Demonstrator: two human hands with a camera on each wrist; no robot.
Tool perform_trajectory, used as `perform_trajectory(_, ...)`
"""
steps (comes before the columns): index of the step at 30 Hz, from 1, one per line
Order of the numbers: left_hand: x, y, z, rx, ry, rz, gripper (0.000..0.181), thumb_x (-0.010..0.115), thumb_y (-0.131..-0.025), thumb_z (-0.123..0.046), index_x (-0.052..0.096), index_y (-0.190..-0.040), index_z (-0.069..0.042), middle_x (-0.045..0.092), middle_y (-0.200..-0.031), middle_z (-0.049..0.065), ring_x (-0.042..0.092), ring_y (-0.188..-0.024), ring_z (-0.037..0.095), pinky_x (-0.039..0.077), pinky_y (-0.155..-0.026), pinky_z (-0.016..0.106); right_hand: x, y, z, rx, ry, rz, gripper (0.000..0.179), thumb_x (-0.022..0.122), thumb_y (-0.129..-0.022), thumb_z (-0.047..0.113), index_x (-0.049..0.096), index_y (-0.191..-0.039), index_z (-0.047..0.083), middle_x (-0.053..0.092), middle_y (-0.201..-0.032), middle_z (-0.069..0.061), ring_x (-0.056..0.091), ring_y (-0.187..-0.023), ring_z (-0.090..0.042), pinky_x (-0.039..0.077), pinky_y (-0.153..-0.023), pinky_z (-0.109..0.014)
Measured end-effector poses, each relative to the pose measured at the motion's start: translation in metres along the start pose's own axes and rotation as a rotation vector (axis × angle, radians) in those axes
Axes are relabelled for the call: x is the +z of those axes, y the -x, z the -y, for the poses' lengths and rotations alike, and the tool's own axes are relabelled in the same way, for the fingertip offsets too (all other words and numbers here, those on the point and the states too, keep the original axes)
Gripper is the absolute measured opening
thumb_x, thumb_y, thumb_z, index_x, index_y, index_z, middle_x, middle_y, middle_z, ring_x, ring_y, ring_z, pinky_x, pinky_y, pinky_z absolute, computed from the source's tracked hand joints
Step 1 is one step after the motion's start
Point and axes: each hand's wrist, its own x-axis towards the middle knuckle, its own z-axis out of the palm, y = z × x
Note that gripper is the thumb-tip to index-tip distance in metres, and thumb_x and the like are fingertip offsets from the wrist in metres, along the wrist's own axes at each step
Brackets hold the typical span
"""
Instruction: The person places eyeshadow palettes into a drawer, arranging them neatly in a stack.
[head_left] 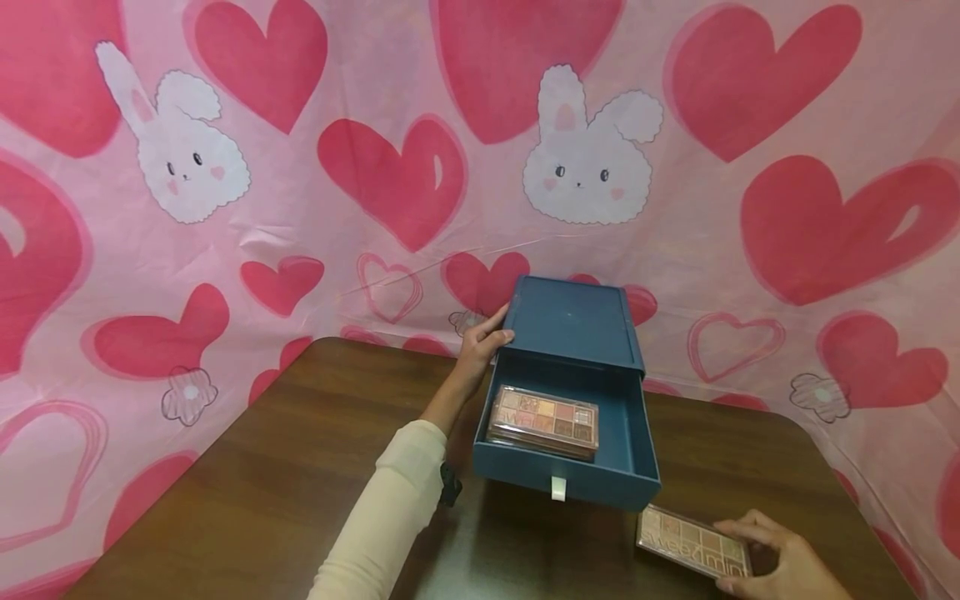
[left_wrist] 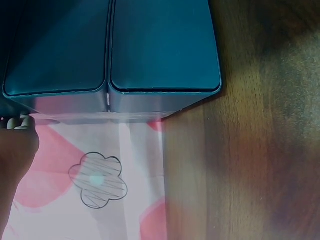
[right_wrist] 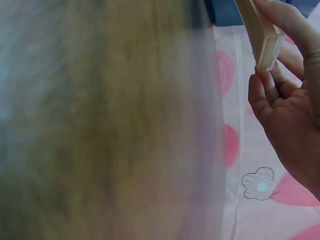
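Observation:
A dark blue drawer box (head_left: 573,321) stands on the table with its upper drawer (head_left: 637,429) pulled out toward me. Inside the drawer's left part lies an eyeshadow palette (head_left: 543,412) with a clear lid, apparently atop another. My left hand (head_left: 482,342) holds the box at its left edge, thumb on the top corner and fingers along the side. In the left wrist view, two teal panels (left_wrist: 165,45) of the box fill the upper part. To the right of the drawer front, my right hand (head_left: 783,558) pinches a second eyeshadow palette (head_left: 690,542) marked "sweet mint" between thumb and fingers.
A brown wooden table (head_left: 300,483) lies under everything. Behind it hangs a pink cloth (head_left: 480,208) printed with hearts and rabbits, close behind the box. A white pull tab (head_left: 558,488) sticks out from the drawer front.

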Motion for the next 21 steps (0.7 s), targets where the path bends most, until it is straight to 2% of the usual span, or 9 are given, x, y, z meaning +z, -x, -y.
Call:
perform_trajectory(3,0.000,0.000,0.001,0.001,-0.003,-0.003,0.064,0.056,-0.090,-0.016,0.046,-0.152,-0.006,0.055,-0.142,0.032,0.067,-0.093,0.002,0.058,-0.081,0.019,-0.002,-0.002,0.006,0.020,0.020,-0.017,0.059,0.095,-0.055,0.006,0.077,-0.109,0.021,0.058,-0.094,0.023,0.046,-0.090,0.012,0.035,-0.073,-0.009)
perform_trajectory(10,-0.001,0.000,0.002,-0.002,-0.001,-0.029,0.063,0.057,-0.089,-0.015,0.048,-0.151,-0.005,0.055,-0.142,0.033,0.066,-0.094,0.002,0.057,-0.083,0.018,-0.008,-0.009,0.016,-0.065,-0.025,-0.062,0.061,0.094,-0.053,0.001,0.076,-0.108,0.019,0.058,-0.090,0.020,0.050,-0.084,0.008,0.034,-0.073,-0.008)
perform_trajectory(14,-0.001,0.000,0.002,-0.008,0.005,-0.022,0.064,0.057,-0.089,-0.015,0.047,-0.151,-0.005,0.055,-0.142,0.034,0.066,-0.094,0.002,0.057,-0.083,0.018,-0.015,-0.011,0.019,-0.063,-0.056,-0.062,0.062,0.091,-0.056,-0.004,0.075,-0.112,0.017,0.058,-0.090,0.019,0.049,-0.082,0.005,0.036,-0.069,-0.011)
perform_trajectory(21,0.000,-0.002,0.002,-0.010,-0.007,-0.019,0.064,0.057,-0.089,-0.015,0.047,-0.151,-0.005,0.056,-0.141,0.034,0.066,-0.093,0.002,0.057,-0.082,0.018,-0.026,-0.017,0.027,-0.075,-0.001,-0.084,0.061,0.091,-0.056,-0.001,0.075,-0.110,0.019,0.053,-0.086,0.018,0.045,-0.083,0.002,0.030,-0.069,-0.014)
